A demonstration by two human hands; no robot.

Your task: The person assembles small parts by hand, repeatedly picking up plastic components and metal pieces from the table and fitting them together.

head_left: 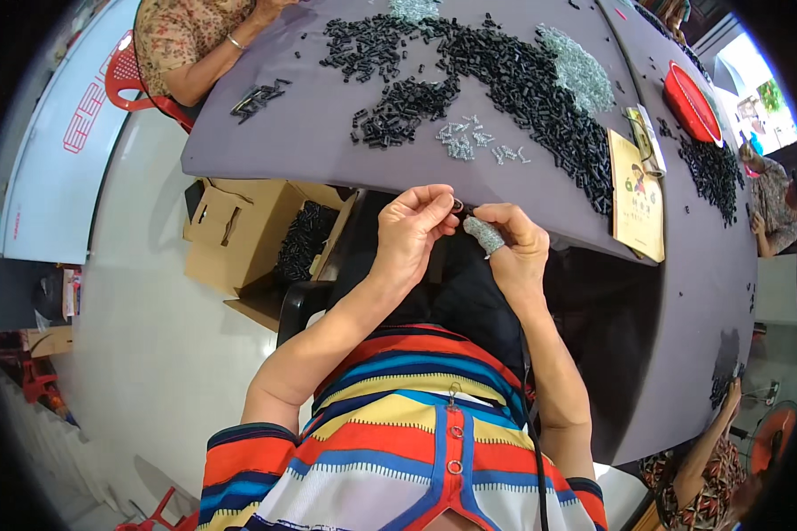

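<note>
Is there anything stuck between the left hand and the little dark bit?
Nothing I can see. The left hand seems to be pinching the little dark bit. The right hand, wearing a grey covering, is on the other side, not between.

Well left of the yellow booklet [636,199], open grey tablecloth [310,133] leaves room to pass, but the heap of short black tubes [540,99] directly left of it and the red plastic basket [691,104] right of it block the way.
</note>
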